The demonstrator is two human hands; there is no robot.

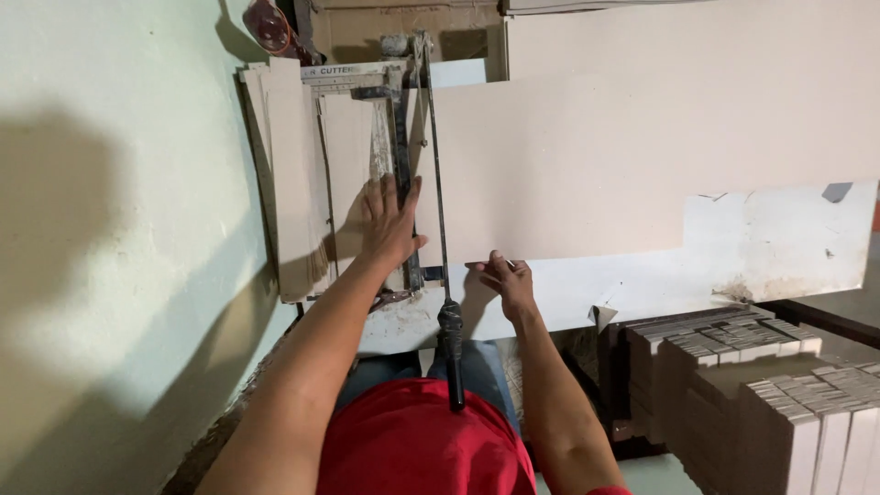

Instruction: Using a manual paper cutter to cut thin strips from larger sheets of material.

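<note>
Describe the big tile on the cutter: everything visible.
The large tile is a pale beige, matte rectangular slab, ceramic by its look, lying flat across the manual tile cutter and reaching far out to the right. The cutter's rail and long handle cross its left end. The left hand presses flat beside that end, over the cutter bed; the right hand has its fingers at the near edge. No break shows.

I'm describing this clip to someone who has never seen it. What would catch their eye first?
First, the large pale beige rectangular tile lying across the middle on a manual tile cutter with metal rails. The left hand lies flat on the cutter bed beside the tile, while the right hand grips the tile's near edge; the cutter's long black-gripped lever runs between them. Stacks of narrow cut tile strips stand at lower right.
</note>
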